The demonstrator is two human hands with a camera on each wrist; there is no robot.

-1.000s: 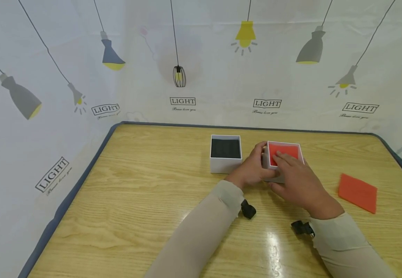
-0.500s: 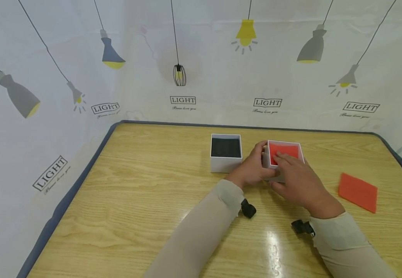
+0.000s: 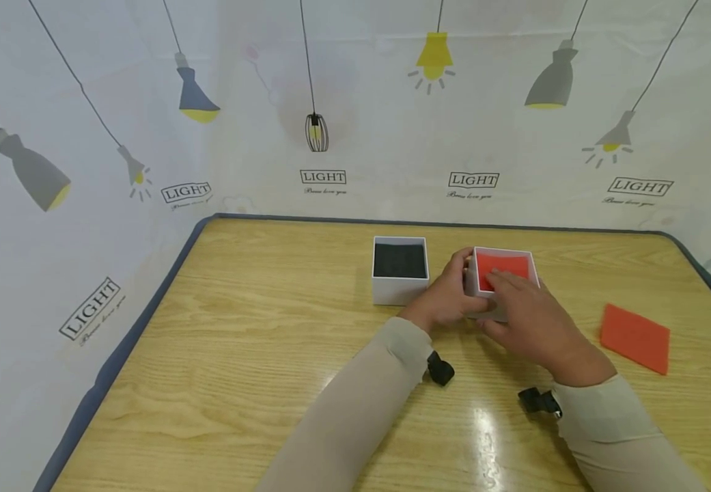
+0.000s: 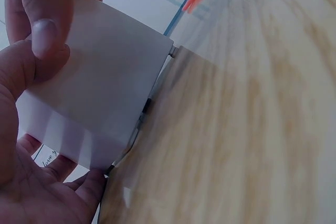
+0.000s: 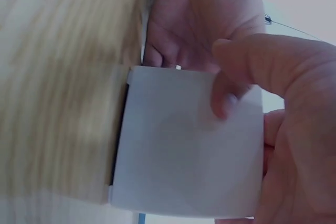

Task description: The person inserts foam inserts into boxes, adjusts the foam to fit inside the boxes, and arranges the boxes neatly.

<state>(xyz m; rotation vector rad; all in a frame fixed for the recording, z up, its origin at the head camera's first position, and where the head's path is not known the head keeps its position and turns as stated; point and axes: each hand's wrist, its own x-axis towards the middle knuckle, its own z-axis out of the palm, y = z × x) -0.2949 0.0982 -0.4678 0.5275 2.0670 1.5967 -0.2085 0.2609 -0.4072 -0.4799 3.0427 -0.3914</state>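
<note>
A white square box (image 3: 483, 314) with a red sheet (image 3: 501, 265) inside stands on the wooden table. My left hand (image 3: 444, 297) grips this box from its left side, thumb across the front wall and fingers along the side, as the left wrist view also shows. My right hand (image 3: 536, 321) reaches over the front rim, its fingertips on the red sheet and its thumb low in front, crossing the left thumb. In the right wrist view the box's plain white front (image 5: 184, 150) fills the middle. What lies under the red sheet is hidden.
A second white box (image 3: 399, 291) with a black square sheet (image 3: 400, 261) inside stands to the left. Another red sheet (image 3: 634, 338) lies flat on the table (image 3: 226, 355) at the right. A printed cloth wall (image 3: 380, 102) surrounds the far and left edges.
The right hand and wrist have shifted very slightly right, with fingertips still on the red sheet. The left hand keeps its hold on the box, and both boxes stay in place.
</note>
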